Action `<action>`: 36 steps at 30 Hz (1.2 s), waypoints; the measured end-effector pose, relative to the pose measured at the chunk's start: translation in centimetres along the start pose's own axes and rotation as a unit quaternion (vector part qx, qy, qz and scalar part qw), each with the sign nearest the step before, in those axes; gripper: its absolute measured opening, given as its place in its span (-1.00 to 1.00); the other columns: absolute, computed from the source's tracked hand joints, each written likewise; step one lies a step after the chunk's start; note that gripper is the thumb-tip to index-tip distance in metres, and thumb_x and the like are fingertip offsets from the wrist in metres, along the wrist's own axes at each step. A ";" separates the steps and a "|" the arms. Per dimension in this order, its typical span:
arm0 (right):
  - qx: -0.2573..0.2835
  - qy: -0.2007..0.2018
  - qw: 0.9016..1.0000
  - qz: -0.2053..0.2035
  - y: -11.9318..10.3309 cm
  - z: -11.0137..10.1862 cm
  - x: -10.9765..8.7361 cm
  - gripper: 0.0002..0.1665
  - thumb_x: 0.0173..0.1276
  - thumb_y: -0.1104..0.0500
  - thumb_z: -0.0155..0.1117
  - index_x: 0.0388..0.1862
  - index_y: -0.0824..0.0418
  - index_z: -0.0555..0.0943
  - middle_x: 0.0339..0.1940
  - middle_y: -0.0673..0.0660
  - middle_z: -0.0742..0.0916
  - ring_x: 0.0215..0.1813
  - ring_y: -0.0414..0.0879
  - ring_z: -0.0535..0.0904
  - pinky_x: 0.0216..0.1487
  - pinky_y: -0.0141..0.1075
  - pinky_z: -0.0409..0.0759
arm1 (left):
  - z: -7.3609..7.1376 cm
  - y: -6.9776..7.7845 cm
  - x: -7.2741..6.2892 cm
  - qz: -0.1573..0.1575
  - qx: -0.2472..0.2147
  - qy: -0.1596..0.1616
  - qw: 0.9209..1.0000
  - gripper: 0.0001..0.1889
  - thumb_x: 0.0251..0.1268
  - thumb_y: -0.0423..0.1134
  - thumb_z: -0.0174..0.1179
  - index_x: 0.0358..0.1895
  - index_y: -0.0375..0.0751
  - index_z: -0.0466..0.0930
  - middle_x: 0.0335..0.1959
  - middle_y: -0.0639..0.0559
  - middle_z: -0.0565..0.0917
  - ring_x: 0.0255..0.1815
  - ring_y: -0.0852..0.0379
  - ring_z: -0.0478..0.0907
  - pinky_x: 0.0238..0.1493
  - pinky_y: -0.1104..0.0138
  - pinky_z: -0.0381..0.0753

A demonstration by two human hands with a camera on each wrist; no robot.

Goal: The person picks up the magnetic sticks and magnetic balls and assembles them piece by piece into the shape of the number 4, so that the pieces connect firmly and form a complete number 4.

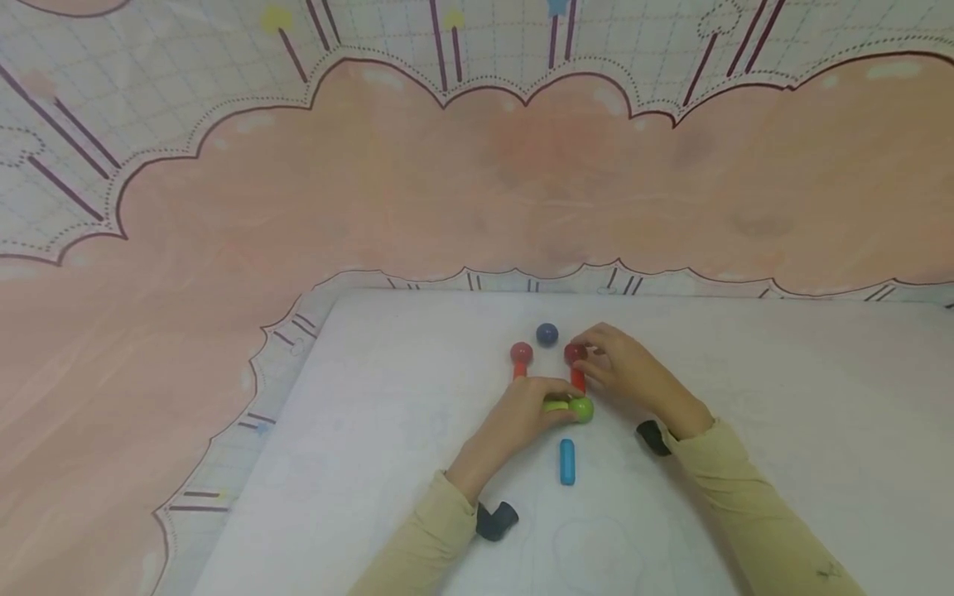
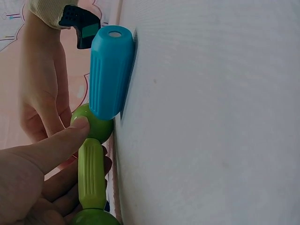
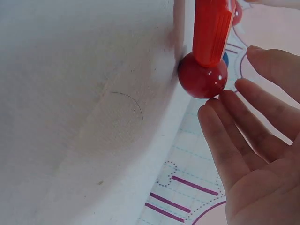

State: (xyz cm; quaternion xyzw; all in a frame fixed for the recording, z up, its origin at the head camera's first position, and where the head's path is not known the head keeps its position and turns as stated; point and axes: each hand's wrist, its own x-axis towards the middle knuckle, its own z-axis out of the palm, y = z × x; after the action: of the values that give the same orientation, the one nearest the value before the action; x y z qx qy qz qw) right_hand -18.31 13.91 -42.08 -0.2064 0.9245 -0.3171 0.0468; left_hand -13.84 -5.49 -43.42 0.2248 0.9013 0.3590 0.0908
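My left hand (image 1: 522,407) pinches a green ball (image 1: 581,410) at the right end of a short green rod (image 2: 92,173). Its thumb lies on that ball and its other fingers curl behind the rod. At the rod's other end, a second green ball (image 2: 95,217) shows in the left wrist view. My right hand (image 1: 624,371) has its fingertips right at a dark red ball (image 3: 202,77), fingers extended and thumb apart. A red rod (image 3: 212,33) joins this ball and reaches toward the pinched green ball. Another red rod (image 1: 519,371) with a red ball (image 1: 522,353) stands left, partly behind my left hand.
A loose blue rod (image 1: 567,462) lies on the white tabletop (image 1: 358,447), nearer to me than the green rod. Beyond the red balls sits a dark blue ball (image 1: 547,334). Black wrist devices (image 1: 497,521) are at both cuffs. A patterned cloth (image 1: 447,190) surrounds the table.
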 end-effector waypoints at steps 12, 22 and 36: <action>-0.012 0.003 1.000 -0.012 -0.2 -0.4 -1.6 -0.62 0.37 0.11 0.36 0.13 0.18 0.62 0.10 0.14 0.66 0.13 0.10 0.59 0.18 0.02 0.62 | -0.2 0.0 -0.2 0.000 -0.017 0.000 1.000 -0.70 0.24 -0.10 0.36 0.04 0.07 0.73 -0.10 0.26 0.75 0.00 0.31 0.61 0.20 0.45 0.54; -0.034 0.012 0.998 -0.047 -0.5 -0.4 -2.9 -0.59 0.35 0.17 0.37 0.16 0.19 0.61 0.12 0.17 0.66 0.11 0.11 0.61 0.14 0.03 0.64 | -0.4 0.1 -0.2 -0.003 -0.020 -0.009 1.000 -0.67 0.26 -0.15 0.34 0.10 0.04 0.70 -0.02 0.22 0.75 0.09 0.27 0.62 0.25 0.41 0.53; -0.048 0.011 0.998 -0.047 -1.2 -0.3 -4.8 -0.56 0.29 0.17 0.43 0.14 0.21 0.62 0.11 0.18 0.67 0.10 0.12 0.62 0.12 0.03 0.65 | -0.3 0.1 -0.2 -0.005 -0.009 -0.014 1.000 -0.66 0.28 -0.19 0.33 0.13 0.04 0.69 0.02 0.19 0.74 0.10 0.24 0.61 0.25 0.40 0.52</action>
State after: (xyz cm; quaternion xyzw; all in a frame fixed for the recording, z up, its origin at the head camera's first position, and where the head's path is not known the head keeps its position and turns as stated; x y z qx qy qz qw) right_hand -13.55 15.18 -41.32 -0.2484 0.9284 -0.2762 0.0119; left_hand -13.71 -5.76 -43.14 0.2246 0.8977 0.3636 0.1069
